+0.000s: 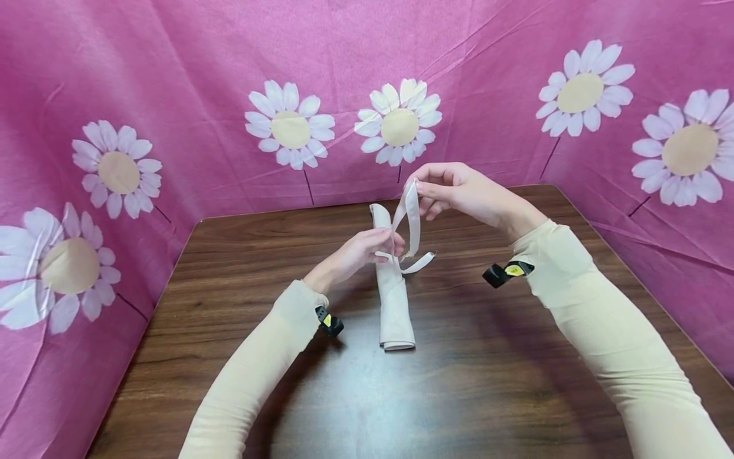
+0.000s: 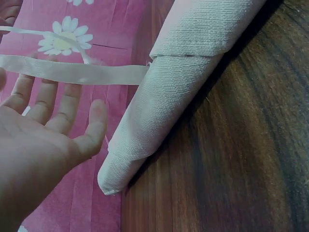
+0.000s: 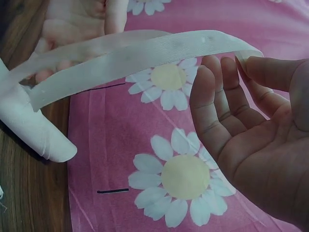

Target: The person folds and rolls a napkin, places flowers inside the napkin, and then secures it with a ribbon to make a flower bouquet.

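Observation:
A rolled-up pale cloth bundle (image 1: 395, 312) lies lengthwise on the table, with a white ribbon (image 1: 413, 220) coming from its middle. Thumb and index finger of my right hand (image 1: 461, 194) pinch this ribbon up in a loop above the roll; the other fingers bend loosely. A shorter ribbon end (image 1: 420, 263) curls out to the right of the bundle. My left hand (image 1: 362, 250) is just left of the roll. In the left wrist view, the ribbon (image 2: 96, 74) crosses its relaxed, spread fingers (image 2: 67, 108).
The dark wood-grain table (image 1: 470, 395) is bordered by a pink cloth backdrop (image 1: 344, 38) with printed daisies at the back and both sides. Black straps with small devices hang at both wrists, the right one (image 1: 507, 273) over the tabletop.

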Available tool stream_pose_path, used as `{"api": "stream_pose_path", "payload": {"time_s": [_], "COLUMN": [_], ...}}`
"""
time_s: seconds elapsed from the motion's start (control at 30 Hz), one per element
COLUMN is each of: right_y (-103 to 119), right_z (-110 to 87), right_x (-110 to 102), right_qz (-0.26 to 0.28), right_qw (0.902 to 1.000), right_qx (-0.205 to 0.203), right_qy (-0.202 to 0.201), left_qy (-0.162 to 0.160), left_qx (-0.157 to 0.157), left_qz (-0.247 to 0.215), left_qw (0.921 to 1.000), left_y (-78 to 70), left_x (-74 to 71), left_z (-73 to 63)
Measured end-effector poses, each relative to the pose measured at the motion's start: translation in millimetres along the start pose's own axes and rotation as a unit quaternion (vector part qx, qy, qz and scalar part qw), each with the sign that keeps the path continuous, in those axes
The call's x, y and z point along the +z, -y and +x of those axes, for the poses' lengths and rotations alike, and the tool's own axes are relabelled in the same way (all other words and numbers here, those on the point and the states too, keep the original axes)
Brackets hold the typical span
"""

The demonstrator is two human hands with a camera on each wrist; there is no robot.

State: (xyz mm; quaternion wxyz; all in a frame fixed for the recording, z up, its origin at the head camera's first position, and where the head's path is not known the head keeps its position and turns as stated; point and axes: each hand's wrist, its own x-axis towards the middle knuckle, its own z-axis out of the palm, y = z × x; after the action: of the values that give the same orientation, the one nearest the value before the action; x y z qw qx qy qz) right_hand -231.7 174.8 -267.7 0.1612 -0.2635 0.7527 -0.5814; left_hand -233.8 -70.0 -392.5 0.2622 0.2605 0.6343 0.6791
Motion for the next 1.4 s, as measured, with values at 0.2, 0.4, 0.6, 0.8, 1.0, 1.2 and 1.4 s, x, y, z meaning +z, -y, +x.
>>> {"api": "stream_pose_path", "payload": {"time_s": [0.2, 0.4, 0.6, 0.8, 1.0, 1.2, 1.4], "right_y": [-5, -8, -14, -22, -35, -60, -77], "right_z": [-0.9, -1.4, -2.1, -4.3, -5.3, -5.0, -4.4], "right_x": [-3, -6, -10, -13, -15, -15, -14], "right_qz": [0.015, 0.049, 0.077, 0.112, 0.153, 0.211, 0.278], "right_qw": [0.9999, 0.9987, 0.9969, 0.9935, 0.9873, 0.9723, 0.9528], "right_qx": [-0.005, -0.011, 0.002, 0.008, 0.044, 0.101, 0.12], "right_qy": [0.003, 0.001, -0.018, -0.018, 0.007, 0.006, 0.024], "left_qy": [-0.017, -0.024, -0.015, -0.002, -0.019, -0.052, -0.043], "left_qx": [0.013, 0.028, 0.043, 0.029, 0.004, -0.046, -0.093], "left_qz": [0.014, 0.04, 0.094, 0.115, 0.108, 0.121, 0.106], "left_qw": [0.9997, 0.9985, 0.9945, 0.9929, 0.994, 0.9902, 0.9891], "left_y": [1.0, -4.5, -19.5, -30.4, -45.1, -60.1, -64.1], "left_x": [-0.1, -2.3, -5.2, -13.5, -21.4, -23.8, -24.8], "left_z": [-4.6, -18.4, -35.5, -50.8, -57.2, -54.8, -53.2]}}
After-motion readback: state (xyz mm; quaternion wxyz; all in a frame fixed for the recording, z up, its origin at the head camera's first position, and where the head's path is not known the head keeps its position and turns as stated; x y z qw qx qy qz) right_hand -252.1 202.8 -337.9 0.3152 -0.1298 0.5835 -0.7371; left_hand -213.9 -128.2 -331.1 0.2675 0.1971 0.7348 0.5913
